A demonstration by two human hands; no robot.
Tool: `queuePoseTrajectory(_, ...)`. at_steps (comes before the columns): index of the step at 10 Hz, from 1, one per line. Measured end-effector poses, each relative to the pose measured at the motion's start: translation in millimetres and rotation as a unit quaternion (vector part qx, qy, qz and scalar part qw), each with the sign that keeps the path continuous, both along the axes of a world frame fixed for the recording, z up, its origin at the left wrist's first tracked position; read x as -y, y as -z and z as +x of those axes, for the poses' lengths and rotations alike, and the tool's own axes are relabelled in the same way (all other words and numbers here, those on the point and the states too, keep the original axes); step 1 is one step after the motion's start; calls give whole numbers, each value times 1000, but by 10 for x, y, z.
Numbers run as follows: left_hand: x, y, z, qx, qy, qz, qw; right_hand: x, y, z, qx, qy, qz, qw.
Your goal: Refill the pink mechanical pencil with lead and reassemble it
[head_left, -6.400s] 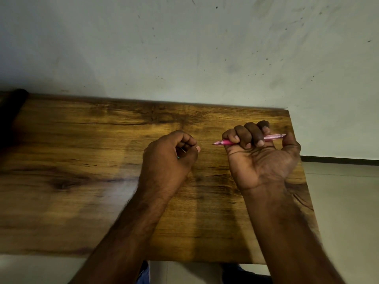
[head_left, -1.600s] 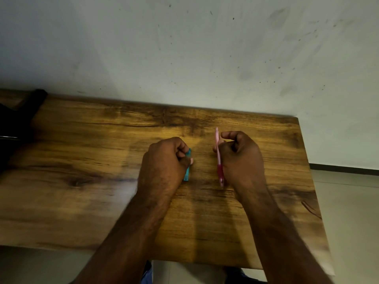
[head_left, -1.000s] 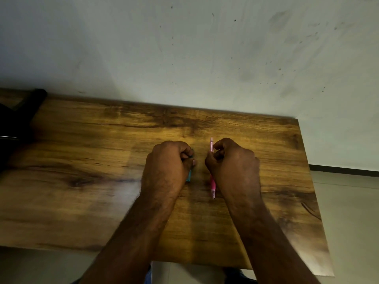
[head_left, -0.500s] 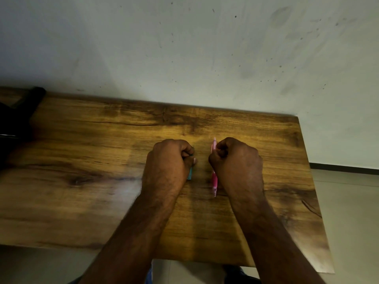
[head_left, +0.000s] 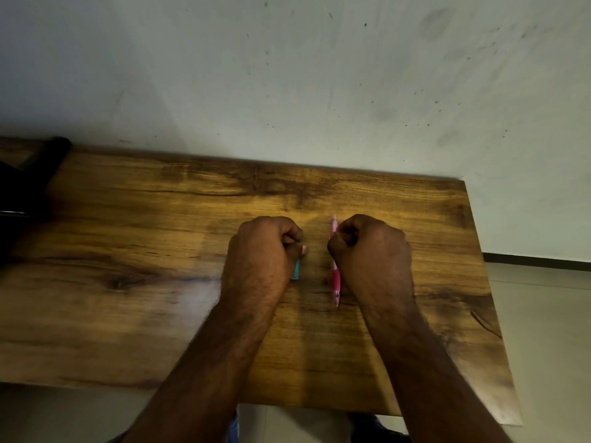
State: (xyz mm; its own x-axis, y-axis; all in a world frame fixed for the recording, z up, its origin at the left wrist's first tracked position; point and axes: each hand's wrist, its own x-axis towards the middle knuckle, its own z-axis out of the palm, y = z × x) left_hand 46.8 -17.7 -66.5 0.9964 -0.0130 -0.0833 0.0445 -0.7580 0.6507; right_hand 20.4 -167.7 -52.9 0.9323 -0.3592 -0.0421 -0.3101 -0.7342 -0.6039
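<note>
Pale wall [head_left: 319, 75] behind, marked with dark specks and smudges. Below it a wooden table [head_left: 128, 251], grain running left to right, far edge against the wall, right edge beside pale floor [head_left: 543, 314]. Something black [head_left: 19, 193] at the table's left end; cannot tell what.

Two bare forearms reaching in from the bottom edge, side by side over the table's middle, well short of the far edge.

Left hand [head_left: 262, 251] curled into a loose fist, knuckles up, fingers and thumb closed round a small teal case [head_left: 295, 270]. Only the case's lower end visible below the thumb, plus a sliver of teal above it; the rest hidden in the fist. Open or capped: cannot tell.

Right hand [head_left: 371, 251] likewise fisted, knuckles up, fingers folded tight round the pencil [head_left: 335, 276]. Pencil held roughly upright in view, running along the fist's inner side: paler pink end poking out above the fingers, deeper pink grip and pointed tip below, tip towards the person and close over the wood. Touching the wood or not: cannot tell.

Case and pencil near each other, apart, a strip of bare wood between. Hands not touching.
</note>
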Motion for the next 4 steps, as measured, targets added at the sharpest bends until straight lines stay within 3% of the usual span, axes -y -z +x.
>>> queuePoseTrajectory(2, -6, -9, 13, 11, -17, 19, 1000, -11, -31, -5, 20, 6, -6, 1000)
queuePoseTrajectory(4, 55, -121, -3, 90, -22, 31, 995, 6, -102, -26, 68, -1, -20, 997)
